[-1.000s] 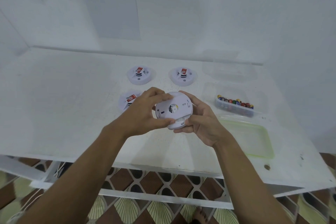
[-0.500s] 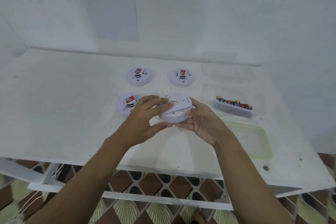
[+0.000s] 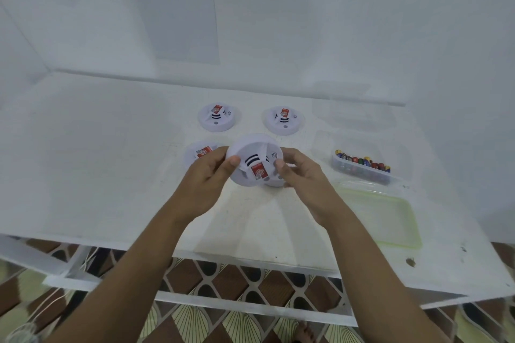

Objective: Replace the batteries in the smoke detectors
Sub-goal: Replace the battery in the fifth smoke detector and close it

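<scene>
At centre left, we see a partly hidden smoke detector (image 3: 198,151) lying on the white counter (image 3: 97,161), covered in part by our left hand (image 3: 204,184). That hand grasps the left rim of the held smoke detector (image 3: 255,160), thumb on its face. This detector sits at frame centre, tilted toward us, with a red label near its lower edge. Our right hand (image 3: 302,175) grasps the opposite rim. Above them lie a back-left detector (image 3: 219,117) and a back-right detector (image 3: 284,120). Toward the right sits a clear box of batteries (image 3: 362,167), and just below it a pale green tray (image 3: 381,217).
</scene>
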`<state>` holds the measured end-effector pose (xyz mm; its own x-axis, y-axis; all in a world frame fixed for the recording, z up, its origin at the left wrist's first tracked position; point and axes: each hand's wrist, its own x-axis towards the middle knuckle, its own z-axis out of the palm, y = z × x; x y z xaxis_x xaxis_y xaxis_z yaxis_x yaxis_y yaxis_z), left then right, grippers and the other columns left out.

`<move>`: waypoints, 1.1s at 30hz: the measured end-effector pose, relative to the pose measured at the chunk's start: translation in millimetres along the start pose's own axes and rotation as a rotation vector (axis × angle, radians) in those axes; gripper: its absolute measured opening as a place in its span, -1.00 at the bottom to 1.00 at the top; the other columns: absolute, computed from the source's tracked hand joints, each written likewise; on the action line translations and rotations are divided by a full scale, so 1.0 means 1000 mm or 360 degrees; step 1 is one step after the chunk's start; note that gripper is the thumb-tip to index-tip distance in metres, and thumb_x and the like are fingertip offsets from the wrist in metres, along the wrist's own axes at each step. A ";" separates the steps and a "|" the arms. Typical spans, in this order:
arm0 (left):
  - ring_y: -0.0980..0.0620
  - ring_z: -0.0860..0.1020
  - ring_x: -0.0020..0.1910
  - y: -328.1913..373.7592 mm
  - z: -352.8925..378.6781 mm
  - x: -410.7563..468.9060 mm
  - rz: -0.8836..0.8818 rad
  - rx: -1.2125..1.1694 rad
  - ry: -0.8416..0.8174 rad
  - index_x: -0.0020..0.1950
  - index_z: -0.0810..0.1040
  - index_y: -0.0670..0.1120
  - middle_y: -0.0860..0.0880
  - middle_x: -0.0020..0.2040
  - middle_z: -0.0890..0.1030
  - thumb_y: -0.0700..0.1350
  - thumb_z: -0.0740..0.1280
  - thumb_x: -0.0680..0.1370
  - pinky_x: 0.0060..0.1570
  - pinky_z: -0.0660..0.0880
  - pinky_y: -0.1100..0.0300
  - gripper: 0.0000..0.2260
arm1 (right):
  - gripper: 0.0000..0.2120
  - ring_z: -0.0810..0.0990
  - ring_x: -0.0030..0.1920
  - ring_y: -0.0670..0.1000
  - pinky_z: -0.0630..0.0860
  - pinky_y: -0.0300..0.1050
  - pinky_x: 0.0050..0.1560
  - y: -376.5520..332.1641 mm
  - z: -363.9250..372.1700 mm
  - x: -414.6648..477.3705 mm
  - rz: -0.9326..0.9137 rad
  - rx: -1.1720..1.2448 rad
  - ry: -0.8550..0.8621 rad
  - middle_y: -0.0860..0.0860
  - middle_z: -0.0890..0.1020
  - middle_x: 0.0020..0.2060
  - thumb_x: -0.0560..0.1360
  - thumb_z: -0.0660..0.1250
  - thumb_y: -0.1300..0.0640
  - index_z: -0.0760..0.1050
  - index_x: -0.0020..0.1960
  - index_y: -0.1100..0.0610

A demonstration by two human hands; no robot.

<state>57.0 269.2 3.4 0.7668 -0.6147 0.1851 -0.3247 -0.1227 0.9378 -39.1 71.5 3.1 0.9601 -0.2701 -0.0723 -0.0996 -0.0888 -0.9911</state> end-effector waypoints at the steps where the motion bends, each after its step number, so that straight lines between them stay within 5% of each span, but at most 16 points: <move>1: -0.01 0.62 0.08 0.003 0.001 0.000 -0.0048 -0.0143 0.0013 0.19 0.59 -0.04 -0.01 0.06 0.66 0.13 0.19 0.64 0.07 0.59 0.07 -0.68 | -0.74 0.62 0.11 -0.02 0.54 -0.09 0.12 0.001 0.002 0.001 -0.0029 0.0047 0.0000 -0.01 0.68 0.10 0.63 0.30 0.00 0.55 0.30 -0.02; 4: -0.04 0.64 0.10 0.007 0.005 -0.001 -0.0165 -0.0389 0.0225 0.25 0.47 -0.03 -0.01 0.12 0.62 0.07 0.20 0.59 -0.15 0.65 0.02 -0.70 | -0.71 0.62 0.18 0.20 0.56 0.13 0.28 0.003 0.009 0.001 -0.0049 0.0190 -0.0048 0.20 0.64 0.13 0.63 0.32 0.10 0.53 0.35 0.05; 8: -0.09 0.66 0.03 0.005 0.008 -0.003 -0.0251 -0.0413 0.0355 0.19 0.49 -0.02 -0.02 0.08 0.64 0.11 0.18 0.62 -0.29 0.64 -0.12 -0.73 | -0.68 0.66 0.13 0.11 0.63 -0.04 0.10 0.004 0.019 -0.002 -0.0048 0.0185 -0.0069 0.12 0.66 0.14 0.64 0.30 0.14 0.50 0.39 0.04; 16: 0.12 0.53 0.28 -0.010 0.007 -0.012 -0.0269 -0.0224 0.0005 0.49 0.29 0.13 0.19 0.32 0.50 -0.01 0.54 0.37 0.09 0.59 0.18 -0.25 | -0.62 0.71 0.01 0.02 0.64 -0.13 -0.03 0.009 0.029 -0.006 -0.0006 0.0210 0.0097 0.07 0.65 0.12 0.59 0.37 0.06 0.48 0.40 0.01; 26: 0.03 0.44 0.38 -0.019 0.005 -0.016 -0.0287 -0.0043 0.0090 0.55 0.20 0.11 0.11 0.43 0.40 -0.02 0.54 0.40 0.28 0.52 -0.02 -0.20 | -0.59 0.69 0.04 -0.01 0.62 -0.24 -0.11 0.012 0.040 -0.010 -0.0009 0.0163 0.0134 0.03 0.61 0.15 0.58 0.39 0.05 0.45 0.40 -0.05; 33: 0.05 0.42 0.40 -0.019 -0.002 -0.020 -0.0298 -0.0025 0.0103 0.56 0.19 0.12 0.12 0.46 0.37 0.10 0.50 0.33 0.30 0.49 0.05 -0.14 | -0.64 0.68 0.06 -0.01 0.62 -0.24 -0.09 0.012 0.047 -0.010 -0.0006 0.0181 0.0082 0.02 0.61 0.15 0.59 0.37 0.05 0.45 0.36 -0.10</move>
<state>48.3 285.2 -17.4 0.8471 -0.5308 0.0247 -0.1644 -0.2176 0.9621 -37.9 118.5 -13.1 0.9454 -0.3191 -0.0657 -0.0631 0.0187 -0.9978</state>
